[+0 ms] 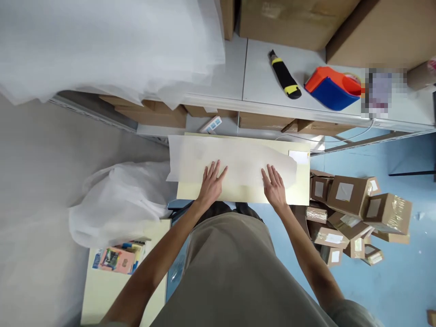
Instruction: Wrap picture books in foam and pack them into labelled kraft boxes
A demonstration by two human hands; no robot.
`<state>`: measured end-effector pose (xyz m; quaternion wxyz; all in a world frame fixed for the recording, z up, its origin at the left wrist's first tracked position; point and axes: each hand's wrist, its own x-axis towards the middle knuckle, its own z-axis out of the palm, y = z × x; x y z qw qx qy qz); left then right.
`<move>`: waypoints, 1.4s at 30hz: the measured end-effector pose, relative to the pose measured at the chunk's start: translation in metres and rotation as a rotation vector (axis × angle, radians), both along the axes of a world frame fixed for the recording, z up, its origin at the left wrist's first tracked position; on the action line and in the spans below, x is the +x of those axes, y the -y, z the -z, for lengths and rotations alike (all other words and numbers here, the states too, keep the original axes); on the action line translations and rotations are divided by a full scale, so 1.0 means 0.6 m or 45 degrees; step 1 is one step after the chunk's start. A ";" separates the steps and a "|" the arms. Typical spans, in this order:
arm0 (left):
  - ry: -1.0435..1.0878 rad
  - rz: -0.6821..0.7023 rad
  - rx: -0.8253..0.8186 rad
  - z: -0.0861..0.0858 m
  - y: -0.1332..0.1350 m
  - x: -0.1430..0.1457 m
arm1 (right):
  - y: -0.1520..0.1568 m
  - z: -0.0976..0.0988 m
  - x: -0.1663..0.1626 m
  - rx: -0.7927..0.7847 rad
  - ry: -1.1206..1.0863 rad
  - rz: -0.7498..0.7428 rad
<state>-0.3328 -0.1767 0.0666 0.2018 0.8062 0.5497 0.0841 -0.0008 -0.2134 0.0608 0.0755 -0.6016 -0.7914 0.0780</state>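
A long sheet of thin white translucent wrapping (238, 152) lies over a pale yellow board (303, 181) in front of me. My left hand (211, 184) rests flat on the sheet left of the middle, fingers spread. Toward the sheet's right end, my right hand (273, 184) lies on it as well, its fingers apart. Neither hand grips anything. The left end of the sheet hangs past the board's edge. Near the board's top right corner sits a white label (299, 157). Whether anything flat lies under the sheet I cannot tell.
On the grey shelf (259, 77) ahead lie a box cutter (285, 75) and an orange and blue tape dispenser (335, 88). White wrapping (112, 45) hangs at upper left; more is bunched (119, 200) at left. Taped cardboard boxes (347, 195) are piled at right. Books (117, 260) lie at lower left.
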 end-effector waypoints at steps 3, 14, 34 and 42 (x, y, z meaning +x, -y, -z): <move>-0.089 -0.033 -0.128 0.041 0.018 0.049 | 0.011 0.053 0.052 -0.124 0.001 -0.005; -0.122 -0.127 -0.402 0.157 0.041 0.110 | 0.046 0.167 0.142 -0.374 0.073 0.070; -0.075 -0.176 -0.397 0.171 0.039 -0.001 | 0.056 0.180 0.083 -0.338 0.000 0.203; 0.141 -0.515 -0.242 0.157 -0.041 -0.097 | -0.055 0.129 -0.175 -0.480 -0.495 0.261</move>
